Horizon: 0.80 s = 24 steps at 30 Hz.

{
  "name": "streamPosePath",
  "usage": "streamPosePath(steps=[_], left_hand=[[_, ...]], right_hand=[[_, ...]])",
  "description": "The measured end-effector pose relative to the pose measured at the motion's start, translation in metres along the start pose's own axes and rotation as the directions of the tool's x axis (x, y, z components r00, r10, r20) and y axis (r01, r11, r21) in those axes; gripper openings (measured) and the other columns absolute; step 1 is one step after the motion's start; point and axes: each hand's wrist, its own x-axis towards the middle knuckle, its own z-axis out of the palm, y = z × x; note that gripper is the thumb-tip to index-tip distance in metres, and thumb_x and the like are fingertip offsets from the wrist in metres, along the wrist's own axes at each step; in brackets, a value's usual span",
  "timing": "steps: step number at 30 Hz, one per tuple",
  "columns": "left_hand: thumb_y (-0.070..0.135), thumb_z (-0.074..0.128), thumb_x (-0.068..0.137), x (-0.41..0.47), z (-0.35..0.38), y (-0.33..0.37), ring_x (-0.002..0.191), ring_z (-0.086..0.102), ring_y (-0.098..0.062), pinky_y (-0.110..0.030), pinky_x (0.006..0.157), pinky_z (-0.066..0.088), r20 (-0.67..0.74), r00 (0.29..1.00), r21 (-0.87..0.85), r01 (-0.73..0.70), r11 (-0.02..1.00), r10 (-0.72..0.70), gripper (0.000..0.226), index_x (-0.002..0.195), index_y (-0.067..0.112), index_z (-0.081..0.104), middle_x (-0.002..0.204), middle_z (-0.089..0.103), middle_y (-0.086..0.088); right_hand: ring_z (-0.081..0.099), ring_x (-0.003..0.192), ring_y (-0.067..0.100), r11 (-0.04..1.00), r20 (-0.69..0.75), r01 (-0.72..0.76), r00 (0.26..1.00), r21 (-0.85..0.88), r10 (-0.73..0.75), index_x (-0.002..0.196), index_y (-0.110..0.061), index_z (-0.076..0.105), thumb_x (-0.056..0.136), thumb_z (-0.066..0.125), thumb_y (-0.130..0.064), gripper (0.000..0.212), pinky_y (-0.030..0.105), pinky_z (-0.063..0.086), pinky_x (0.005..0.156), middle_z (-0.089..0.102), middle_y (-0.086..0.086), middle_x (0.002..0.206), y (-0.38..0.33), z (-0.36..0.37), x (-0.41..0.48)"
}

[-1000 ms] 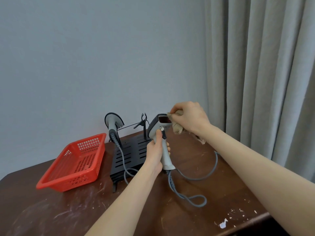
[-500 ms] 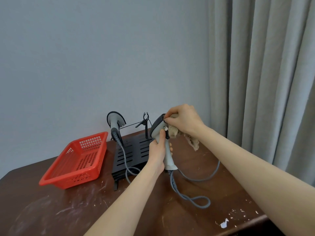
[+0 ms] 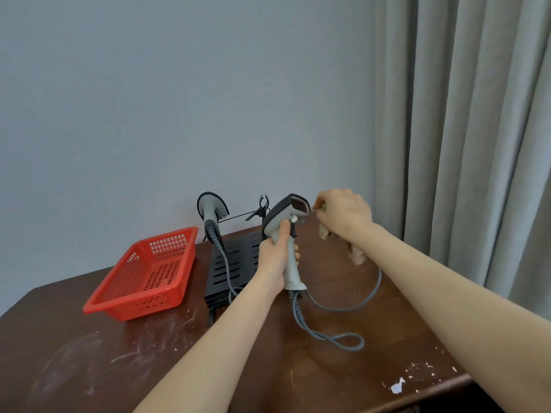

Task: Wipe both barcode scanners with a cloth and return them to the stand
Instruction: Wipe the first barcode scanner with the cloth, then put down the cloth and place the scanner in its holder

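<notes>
My left hand (image 3: 275,257) grips the handle of a grey barcode scanner (image 3: 287,216), holding it upright above the table with its dark window facing right. My right hand (image 3: 343,214) sits just right of the scanner head, closed on a crumpled beige cloth (image 3: 356,254) that hangs blurred below the wrist. The scanner's grey cable (image 3: 337,338) loops on the table. A second grey scanner (image 3: 211,208) sits upright on the black slotted stand (image 3: 235,263) at the back, its cable trailing down.
A red plastic basket (image 3: 146,275) lies left of the stand on the dark brown table (image 3: 74,353), which has scuffs and chipped paint near its front right edge. A grey wall is behind, grey curtains (image 3: 462,129) hang at right. A black clip (image 3: 262,204) stands on the stand.
My right hand with the cloth has slid off the scanner head to its right side, uncovering the window. The left hand keeps holding the scanner in nearly the same place.
</notes>
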Motion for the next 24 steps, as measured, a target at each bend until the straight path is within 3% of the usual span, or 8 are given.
streamPosePath(steps=[3,8,13,16,18,20,21,24], left_hand=[[0.047,0.058,0.089,0.003,-0.009,0.010,0.050,0.054,-0.015,-0.025,0.048,0.048,-0.026,1.000,0.001,-0.007,1.000,0.007,0.043,0.082,0.005,0.061,0.065,0.058,-0.005],[0.035,0.061,0.091,0.004,-0.022,0.031,0.056,0.061,-0.017,-0.023,0.045,0.053,0.031,1.000,0.034,0.000,0.999,-0.001,0.041,0.105,-0.003,0.061,0.079,0.064,-0.009],[0.029,0.056,0.095,0.005,-0.027,0.039,0.056,0.057,-0.015,-0.024,0.049,0.050,0.028,0.999,0.074,0.014,0.997,-0.016,0.029,0.098,0.001,0.059,0.079,0.065,-0.008],[0.020,0.052,0.096,0.005,-0.028,0.040,0.055,0.053,-0.015,-0.023,0.050,0.048,0.030,0.999,0.084,0.040,0.996,-0.042,0.019,0.085,0.006,0.055,0.075,0.062,-0.009],[0.015,0.050,0.096,0.006,-0.029,0.040,0.056,0.052,-0.015,-0.024,0.051,0.047,0.036,0.997,0.090,0.065,0.994,-0.069,0.015,0.084,0.006,0.053,0.076,0.061,-0.010],[0.012,0.048,0.096,0.007,-0.029,0.041,0.059,0.051,-0.016,-0.026,0.055,0.048,0.035,0.994,0.082,0.102,0.991,-0.105,0.010,0.093,0.003,0.052,0.079,0.059,-0.011],[0.011,0.048,0.095,0.007,-0.029,0.041,0.061,0.051,-0.016,-0.027,0.056,0.049,0.038,0.992,0.075,0.115,0.991,-0.118,0.010,0.099,0.002,0.051,0.082,0.058,-0.012],[0.009,0.047,0.095,0.010,-0.024,0.047,0.068,0.055,-0.017,-0.031,0.054,0.055,0.047,0.992,0.057,0.117,0.991,-0.120,0.025,0.118,-0.001,0.047,0.096,0.057,-0.015]], right_hand=[[0.060,0.105,0.032,0.995,0.071,-0.092,0.994,0.038,0.089,0.103,-0.021,0.068,0.091,0.052,-0.027,0.021,0.031,0.041,0.076,0.066,0.008,0.114,0.017,0.012,-0.001],[0.058,0.109,0.029,0.946,0.201,-0.236,0.960,0.222,0.193,0.106,-0.020,0.066,0.094,0.051,-0.029,0.021,0.030,0.040,0.079,0.064,0.006,0.120,0.027,0.044,-0.013],[0.057,0.108,0.028,0.740,0.326,-0.496,0.866,0.454,0.380,0.119,-0.011,0.059,0.096,0.051,-0.024,0.028,0.031,0.047,0.083,0.059,0.011,0.122,0.033,0.069,-0.013],[0.058,0.095,0.027,0.601,0.519,-0.614,0.778,0.511,0.354,0.127,-0.008,0.052,0.094,0.052,-0.007,0.033,0.038,0.053,0.081,0.058,0.015,0.119,0.032,0.079,-0.012],[0.057,0.105,0.028,0.762,0.567,-0.550,0.768,0.342,0.299,0.136,-0.008,0.044,0.091,0.058,-0.010,0.048,0.034,0.051,0.081,0.054,0.015,0.127,0.029,0.081,-0.013],[0.049,0.123,0.030,0.932,0.462,-0.353,0.843,0.088,0.275,0.139,-0.011,0.041,0.088,0.060,-0.027,0.057,0.035,0.045,0.097,0.048,0.012,0.139,0.026,0.083,-0.009],[0.046,0.126,0.031,0.953,0.393,-0.300,0.882,0.041,0.261,0.138,-0.014,0.043,0.087,0.058,-0.033,0.057,0.038,0.042,0.101,0.048,0.012,0.139,0.023,0.081,-0.007],[0.055,0.116,0.031,0.939,0.225,-0.270,0.949,0.214,0.222,0.125,-0.013,0.056,0.090,0.054,-0.029,0.039,0.038,0.045,0.094,0.059,0.010,0.125,0.010,0.065,0.002]])
